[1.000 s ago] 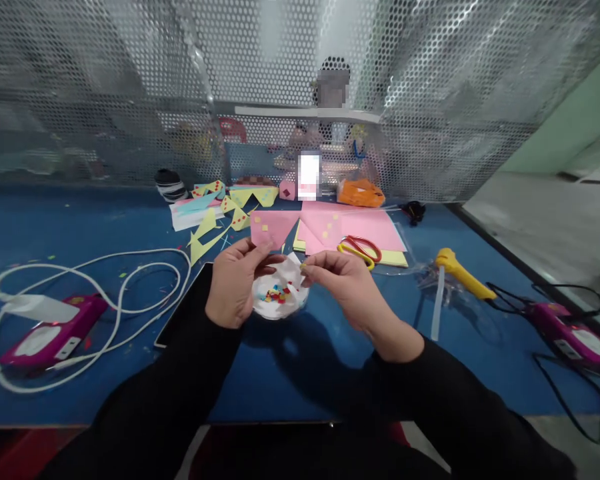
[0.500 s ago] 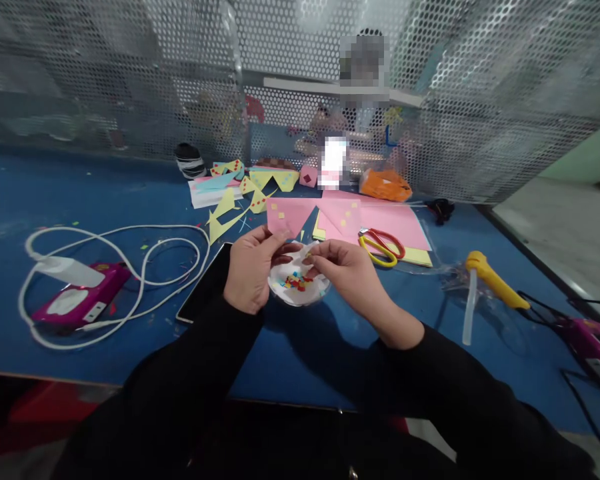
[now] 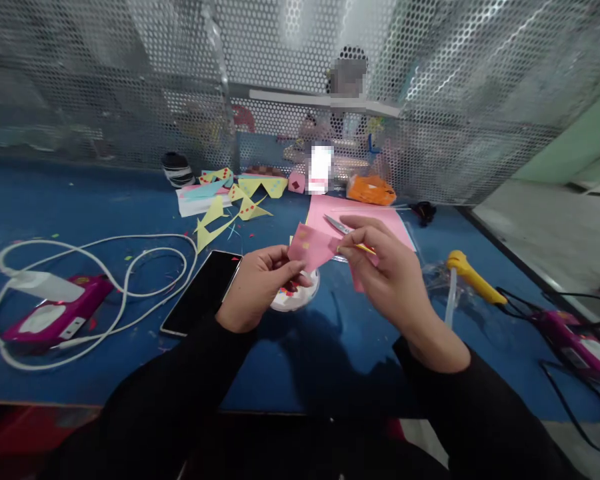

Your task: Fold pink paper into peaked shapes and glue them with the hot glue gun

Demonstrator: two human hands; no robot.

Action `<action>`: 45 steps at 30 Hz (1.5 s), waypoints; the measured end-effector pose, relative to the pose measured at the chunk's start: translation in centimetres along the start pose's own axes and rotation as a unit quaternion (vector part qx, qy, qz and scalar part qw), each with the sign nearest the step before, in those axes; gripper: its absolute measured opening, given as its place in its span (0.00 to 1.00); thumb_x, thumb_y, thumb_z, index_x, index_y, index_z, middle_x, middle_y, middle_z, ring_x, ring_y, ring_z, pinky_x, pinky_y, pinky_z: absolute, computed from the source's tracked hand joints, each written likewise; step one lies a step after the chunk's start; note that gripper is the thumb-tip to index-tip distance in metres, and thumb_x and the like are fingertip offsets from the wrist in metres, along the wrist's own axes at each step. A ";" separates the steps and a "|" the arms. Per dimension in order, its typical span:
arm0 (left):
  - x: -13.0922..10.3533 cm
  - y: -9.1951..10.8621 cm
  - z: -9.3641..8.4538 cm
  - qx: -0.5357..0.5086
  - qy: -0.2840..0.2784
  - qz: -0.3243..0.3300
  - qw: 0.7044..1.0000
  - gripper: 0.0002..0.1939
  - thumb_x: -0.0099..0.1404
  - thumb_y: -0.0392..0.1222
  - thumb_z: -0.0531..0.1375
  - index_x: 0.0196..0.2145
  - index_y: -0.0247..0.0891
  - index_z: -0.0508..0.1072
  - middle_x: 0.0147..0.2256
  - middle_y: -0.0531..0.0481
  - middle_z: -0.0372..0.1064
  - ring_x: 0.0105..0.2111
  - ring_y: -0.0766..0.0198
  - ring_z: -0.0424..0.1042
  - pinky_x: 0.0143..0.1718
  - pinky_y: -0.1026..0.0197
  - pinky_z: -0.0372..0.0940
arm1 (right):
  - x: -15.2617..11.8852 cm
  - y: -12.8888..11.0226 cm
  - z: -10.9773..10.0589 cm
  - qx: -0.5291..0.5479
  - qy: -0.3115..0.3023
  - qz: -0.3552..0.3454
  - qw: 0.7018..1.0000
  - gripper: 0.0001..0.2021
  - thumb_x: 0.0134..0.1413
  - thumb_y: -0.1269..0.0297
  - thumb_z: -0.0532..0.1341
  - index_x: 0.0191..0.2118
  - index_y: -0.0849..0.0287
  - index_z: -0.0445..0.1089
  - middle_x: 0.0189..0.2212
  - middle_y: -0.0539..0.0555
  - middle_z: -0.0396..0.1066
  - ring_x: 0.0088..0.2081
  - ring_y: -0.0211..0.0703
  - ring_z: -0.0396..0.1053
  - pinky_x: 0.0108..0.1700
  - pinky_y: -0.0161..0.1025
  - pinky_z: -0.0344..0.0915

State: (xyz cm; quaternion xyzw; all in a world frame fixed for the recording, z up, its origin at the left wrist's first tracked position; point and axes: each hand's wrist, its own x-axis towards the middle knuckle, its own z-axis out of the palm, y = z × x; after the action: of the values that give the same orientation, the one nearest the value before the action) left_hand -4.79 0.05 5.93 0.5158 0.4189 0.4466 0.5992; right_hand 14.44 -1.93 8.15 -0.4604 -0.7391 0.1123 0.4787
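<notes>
My left hand (image 3: 260,283) pinches the left part of a pink paper cut-out (image 3: 313,248) that has small pale yellow squares on it. At the right end of this cut-out, my right hand (image 3: 387,270) has its fingertips pinched together, with a tiny yellow paper piece (image 3: 339,249) at their tips. More pink paper hangs below those fingers. Under the cut-out stands a small white bowl (image 3: 307,297) with coloured paper bits, partly covered by my left hand. Scissors (image 3: 336,223) lie behind my right hand, which hides most of their handles.
Pink sheets (image 3: 397,227) and an orange packet (image 3: 373,190) lie toward the back. Yellow cut-outs (image 3: 263,187) are at back left. A black phone (image 3: 203,293), a white cable (image 3: 127,280) and a purple power strip (image 3: 60,310) lie left; a yellow glue gun (image 3: 475,277) lies right.
My right hand has moved from above the bowl to the right end of the pink cut-out. The cut-out has turned and come lower, and the scissor blades now show. The view has shifted slightly.
</notes>
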 end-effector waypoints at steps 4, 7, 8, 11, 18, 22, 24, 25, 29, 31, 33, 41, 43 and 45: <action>0.0 -0.2 -0.1 0.022 -0.026 0.000 0.999 0.10 0.59 0.45 0.68 0.31 0.35 0.77 0.24 0.51 0.77 0.24 0.70 0.72 0.27 0.70 0.64 | 0.6 1.3 -0.2 0.062 -0.096 0.092 0.989 0.04 0.59 0.65 0.59 0.34 0.56 0.71 0.36 0.54 0.76 0.42 0.45 0.74 0.45 0.44 0.67; 0.1 -0.4 0.0 0.027 -0.032 0.003 0.999 0.09 0.60 0.44 0.67 0.32 0.35 0.77 0.25 0.51 0.77 0.25 0.70 0.74 0.27 0.70 0.64 | 0.4 1.4 0.0 0.042 -0.096 0.140 0.985 0.05 0.57 0.63 0.59 0.33 0.57 0.72 0.30 0.51 0.74 0.29 0.38 0.69 0.34 0.39 0.64; 0.1 -0.5 0.0 0.022 -0.029 0.003 0.999 0.09 0.60 0.44 0.68 0.34 0.35 0.76 0.25 0.51 0.77 0.26 0.69 0.74 0.27 0.70 0.65 | 0.3 1.3 0.0 0.041 -0.089 0.154 0.983 0.06 0.56 0.63 0.59 0.33 0.57 0.72 0.29 0.50 0.73 0.26 0.36 0.67 0.31 0.38 0.63; 0.0 -0.5 0.5 0.003 0.009 0.019 1.000 0.14 0.59 0.43 0.69 0.40 0.38 0.72 0.28 0.53 0.78 0.28 0.66 0.78 0.28 0.68 0.67 | 0.2 1.1 -0.2 0.058 -0.070 0.191 0.977 0.07 0.55 0.61 0.59 0.33 0.58 0.72 0.26 0.48 0.71 0.19 0.32 0.63 0.25 0.36 0.59; -0.5 -0.4 1.0 0.074 0.008 0.093 0.993 0.07 0.60 0.40 0.68 0.29 0.37 0.74 0.28 0.52 0.78 0.31 0.65 0.78 0.33 0.67 0.69 | 0.2 1.2 -0.5 0.068 -0.033 0.197 0.977 0.07 0.52 0.62 0.61 0.30 0.59 0.72 0.24 0.48 0.70 0.25 0.34 0.64 0.29 0.35 0.61; -0.3 -0.7 0.8 0.130 -0.018 0.086 0.988 0.06 0.60 0.43 0.68 0.32 0.37 0.81 0.30 0.49 0.80 0.31 0.66 0.77 0.34 0.67 0.69 | 0.0 1.2 -0.2 0.103 -0.052 0.229 0.967 0.07 0.53 0.61 0.62 0.31 0.58 0.73 0.22 0.47 0.68 0.23 0.34 0.62 0.28 0.36 0.60; -0.2 -0.9 0.7 0.144 -0.018 0.073 0.987 0.08 0.60 0.44 0.67 0.33 0.38 0.83 0.30 0.48 0.80 0.31 0.65 0.77 0.33 0.67 0.68 | -0.1 1.2 0.0 0.110 -0.054 0.235 0.964 0.07 0.53 0.61 0.62 0.32 0.58 0.74 0.24 0.48 0.71 0.24 0.35 0.65 0.29 0.37 0.62; -0.1 -1.0 0.6 0.148 -0.014 0.066 0.987 0.08 0.60 0.45 0.67 0.34 0.38 0.83 0.30 0.48 0.80 0.30 0.65 0.77 0.32 0.67 0.68 | -0.2 1.3 0.1 0.110 -0.047 0.224 0.967 0.06 0.53 0.61 0.62 0.32 0.58 0.74 0.27 0.50 0.74 0.28 0.37 0.69 0.32 0.39 0.65; -0.1 -1.2 0.6 0.133 0.008 0.050 0.990 0.09 0.60 0.46 0.68 0.34 0.39 0.83 0.29 0.49 0.80 0.30 0.65 0.76 0.30 0.67 0.68 | -0.5 1.4 0.5 0.110 0.009 0.145 0.983 0.04 0.53 0.65 0.63 0.31 0.57 0.76 0.42 0.55 0.79 0.49 0.46 0.74 0.53 0.46 0.67; -0.2 -1.1 0.7 0.120 0.021 0.046 0.991 0.09 0.59 0.46 0.68 0.34 0.40 0.83 0.29 0.49 0.80 0.30 0.65 0.76 0.29 0.67 0.68 | -0.7 1.3 0.8 0.100 0.028 0.119 0.987 0.05 0.54 0.67 0.63 0.32 0.57 0.77 0.46 0.56 0.78 0.53 0.47 0.73 0.57 0.48 0.65; -0.3 -1.0 0.8 0.111 0.029 0.043 0.992 0.09 0.58 0.46 0.69 0.33 0.39 0.83 0.28 0.49 0.80 0.30 0.66 0.75 0.29 0.68 0.68 | -0.9 1.1 1.1 0.084 0.037 0.093 0.991 0.04 0.54 0.68 0.63 0.32 0.57 0.78 0.47 0.56 0.78 0.54 0.47 0.72 0.58 0.49 0.65; -0.2 -1.2 0.7 0.100 0.011 0.071 0.992 0.09 0.58 0.46 0.69 0.34 0.39 0.83 0.28 0.50 0.80 0.29 0.65 0.75 0.29 0.66 0.67 | -1.8 0.9 2.7 0.036 0.034 0.021 0.999 0.05 0.55 0.70 0.64 0.34 0.55 0.77 0.49 0.56 0.77 0.58 0.50 0.69 0.62 0.55 0.62; -0.2 -1.2 0.6 0.101 0.009 0.074 0.992 0.09 0.58 0.46 0.69 0.34 0.39 0.83 0.29 0.49 0.80 0.30 0.65 0.75 0.30 0.66 0.68 | -1.9 0.9 2.8 0.019 0.038 0.008 0.999 0.05 0.55 0.70 0.64 0.34 0.55 0.77 0.50 0.56 0.77 0.58 0.50 0.69 0.62 0.56 0.62; -0.3 -1.2 0.6 0.097 0.011 0.073 0.993 0.09 0.58 0.45 0.69 0.33 0.38 0.82 0.29 0.49 0.79 0.30 0.65 0.76 0.29 0.66 0.68 | -2.0 0.8 2.8 0.003 0.040 -0.002 0.999 0.05 0.56 0.69 0.64 0.34 0.54 0.77 0.50 0.55 0.76 0.59 0.50 0.68 0.62 0.56 0.62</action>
State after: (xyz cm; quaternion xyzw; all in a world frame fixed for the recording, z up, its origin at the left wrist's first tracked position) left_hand -4.14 -0.44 4.85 0.5961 0.4277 0.4520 0.5074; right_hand 12.84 -2.29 5.00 -0.4615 -0.7198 0.0954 0.5097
